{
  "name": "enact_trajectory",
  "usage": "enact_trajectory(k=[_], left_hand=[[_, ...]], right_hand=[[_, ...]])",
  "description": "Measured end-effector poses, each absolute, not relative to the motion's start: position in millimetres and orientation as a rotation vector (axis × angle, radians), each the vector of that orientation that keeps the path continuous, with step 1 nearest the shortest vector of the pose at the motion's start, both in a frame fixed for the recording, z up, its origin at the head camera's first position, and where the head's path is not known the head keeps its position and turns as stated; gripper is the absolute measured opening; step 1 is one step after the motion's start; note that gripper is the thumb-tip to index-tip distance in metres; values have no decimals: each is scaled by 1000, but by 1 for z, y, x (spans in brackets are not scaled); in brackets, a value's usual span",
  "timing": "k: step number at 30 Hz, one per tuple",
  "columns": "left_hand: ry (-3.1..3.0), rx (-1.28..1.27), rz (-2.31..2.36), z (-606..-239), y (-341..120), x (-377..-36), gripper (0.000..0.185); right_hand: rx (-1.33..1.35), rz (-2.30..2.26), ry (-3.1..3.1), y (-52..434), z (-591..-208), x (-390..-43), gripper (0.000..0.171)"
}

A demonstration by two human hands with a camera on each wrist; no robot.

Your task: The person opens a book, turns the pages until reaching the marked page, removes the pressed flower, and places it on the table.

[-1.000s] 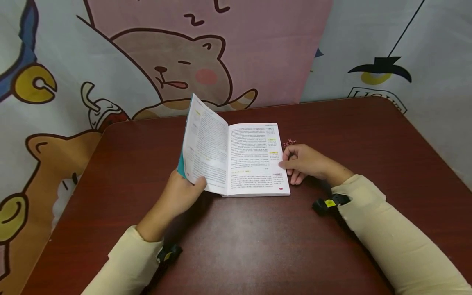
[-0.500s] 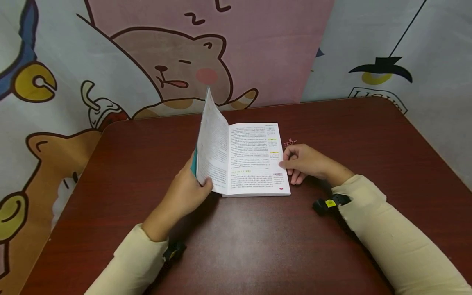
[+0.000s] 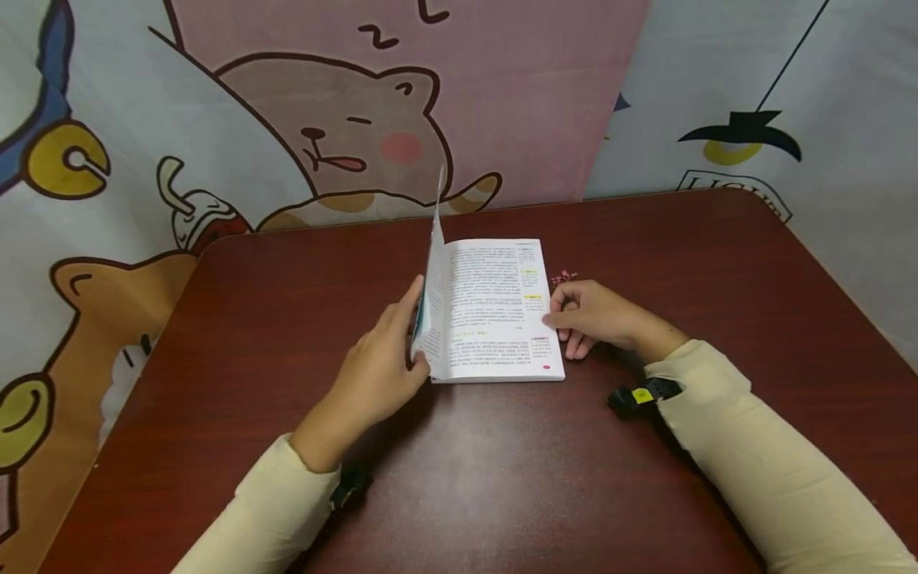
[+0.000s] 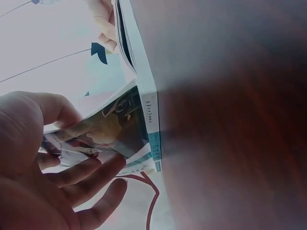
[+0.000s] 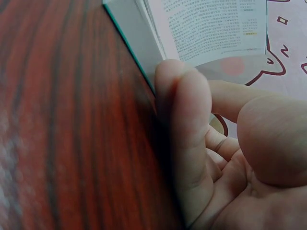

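An open book (image 3: 489, 307) rests on the table, its right-hand page facing up with printed text. Its front cover and some leaves stand nearly upright at the spine. My left hand (image 3: 373, 371) holds this raised part by its outer edge, thumb on the page side; in the left wrist view the other fingers spread against the illustrated cover (image 4: 110, 122). At the book's right edge, my right hand (image 3: 598, 315) pinches the pages, thumb on top. The right wrist view shows the thumb and fingertip (image 5: 189, 96) together at that edge.
The brown table (image 3: 516, 478) has a glossy wood grain. Just past my right fingers lies a small pink sprig-like thing (image 3: 563, 277). A cartoon-printed cloth (image 3: 531, 96) hangs behind the table's far edge.
My left hand has moved to the right, swinging the cover and leaves from leaning left to nearly upright. The right hand has stayed at the book's right edge.
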State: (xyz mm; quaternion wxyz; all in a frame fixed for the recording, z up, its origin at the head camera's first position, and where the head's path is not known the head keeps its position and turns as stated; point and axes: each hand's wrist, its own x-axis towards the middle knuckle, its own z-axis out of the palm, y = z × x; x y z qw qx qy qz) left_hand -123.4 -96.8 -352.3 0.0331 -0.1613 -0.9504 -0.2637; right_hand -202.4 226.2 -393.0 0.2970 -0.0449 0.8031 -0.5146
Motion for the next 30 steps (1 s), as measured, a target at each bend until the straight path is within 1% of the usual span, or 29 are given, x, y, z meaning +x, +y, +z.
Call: enact_trajectory(k=[9, 16, 30], left_hand=[[-2951, -557, -734, -350, -94, -123, 99], [-2962, -607, -694, -349, -88, -124, 101], [-2957, -729, -601, -350, -78, -126, 96]], right_hand=[[-121, -1376, 2123, 226, -391, -202, 24], [-131, -1377, 2126, 227, -391, -201, 23], [-123, -1379, 2125, 226, -393, -202, 24]])
